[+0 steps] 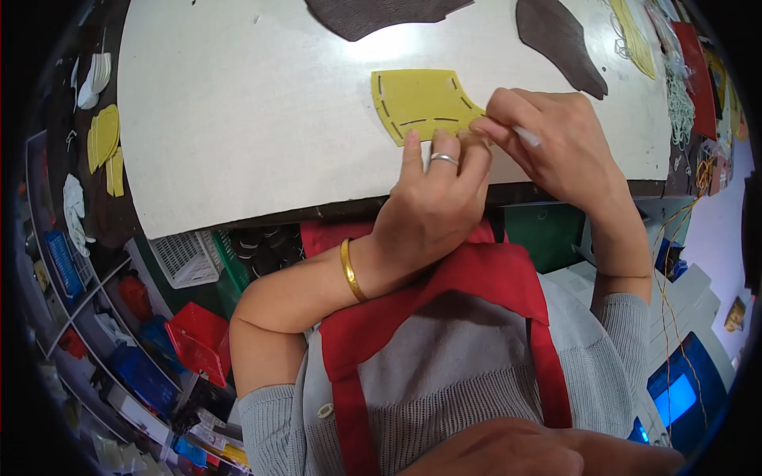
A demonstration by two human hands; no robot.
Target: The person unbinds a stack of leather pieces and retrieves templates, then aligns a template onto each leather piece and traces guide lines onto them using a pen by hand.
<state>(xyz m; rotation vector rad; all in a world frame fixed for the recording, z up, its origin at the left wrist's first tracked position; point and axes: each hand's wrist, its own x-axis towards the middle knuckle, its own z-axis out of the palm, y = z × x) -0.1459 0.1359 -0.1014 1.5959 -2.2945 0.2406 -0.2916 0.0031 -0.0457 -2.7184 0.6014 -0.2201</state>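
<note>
A yellow pattern template (pixel 421 94) with slots along its edges lies flat on the white tabletop. My left hand (pixel 436 182) rests at its near edge, fingers apart, the fingertips pressing it down. On the ring finger is a silver ring, and a gold bangle circles the wrist. My right hand (pixel 556 139) is closed around a slim white pen (pixel 526 136) at the template's right end. Its tip is hidden behind my fingers. The right end of the template is also covered by my hands.
Dark brown leather pieces lie at the table's far edge (pixel 381 17) and far right (pixel 559 44). Another yellow template (pixel 633 36) and pale cords (pixel 680 111) are on the right. More yellow templates (pixel 103 136) sit at the left. A white basket (pixel 186 258) stands below the table edge.
</note>
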